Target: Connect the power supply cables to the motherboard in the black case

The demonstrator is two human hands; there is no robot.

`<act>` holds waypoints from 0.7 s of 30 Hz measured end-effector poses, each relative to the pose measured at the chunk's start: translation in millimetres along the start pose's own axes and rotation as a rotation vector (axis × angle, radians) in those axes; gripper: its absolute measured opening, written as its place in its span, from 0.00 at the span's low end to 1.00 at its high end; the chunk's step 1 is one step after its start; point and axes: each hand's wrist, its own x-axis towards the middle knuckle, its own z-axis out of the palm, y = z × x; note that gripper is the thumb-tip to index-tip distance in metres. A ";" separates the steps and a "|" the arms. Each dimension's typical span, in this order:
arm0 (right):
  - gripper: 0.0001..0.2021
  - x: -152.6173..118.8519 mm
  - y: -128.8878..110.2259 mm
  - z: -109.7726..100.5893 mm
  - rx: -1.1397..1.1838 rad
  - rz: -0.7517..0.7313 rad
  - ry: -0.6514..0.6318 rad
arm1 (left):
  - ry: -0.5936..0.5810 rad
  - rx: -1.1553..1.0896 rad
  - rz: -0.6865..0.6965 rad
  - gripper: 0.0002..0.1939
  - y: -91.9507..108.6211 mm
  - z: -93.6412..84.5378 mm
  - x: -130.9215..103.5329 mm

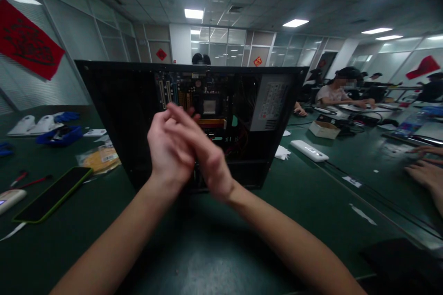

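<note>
"Forearms (121, 230) rise from both lower corners and meet mid-view. How do the hands sit?"

"The right hand (215, 161) slants up and leftward, fingers stretched across the left hand (164, 147), whose palm turns toward it. They touch."

"Gripping anything?"

"Nothing shows in either. The right looks loose and unclenched; the left's fingers are mostly hidden and blurred, so I can't tell how far they curl."

"And the phone (53, 195)?"

"Flat on the worktop (204, 258), left of both arms, a spot that probably keeps it out of their way."

"Where's the case (117, 106)?"

"Just behind the hands, standing with its open side toward the wearer. That likely puts the board (212, 90) and power supply (272, 103) within reach, the latter at upper right."

"Beyond it?"

"A co-worker (334, 95), seated well off to the right."
</note>
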 end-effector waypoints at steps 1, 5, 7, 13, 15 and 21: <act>0.38 6.1 -2.2 -6.6 0.235 0.063 0.195 | -0.079 0.000 0.026 0.11 -1.9 4.3 -6.5; 0.30 27.9 -1.1 -29.7 0.638 0.238 0.492 | -0.321 0.041 -0.118 0.07 -20.9 3.5 -18.5; 0.27 35.0 2.2 -33.6 0.676 0.245 0.531 | -0.446 0.141 -0.324 0.11 -35.9 -7.8 -16.0; 0.32 42.5 9.9 -28.4 0.698 0.242 0.463 | -0.564 0.365 -0.445 0.22 -75.6 -36.1 -5.9; 0.33 42.4 16.1 -29.3 0.703 0.200 0.362 | -0.534 0.417 -0.360 0.18 -79.7 -38.6 -4.6; 0.33 31.7 63.7 -27.9 0.591 0.140 -0.155 | -0.525 0.564 -0.252 0.14 -85.0 -55.6 12.1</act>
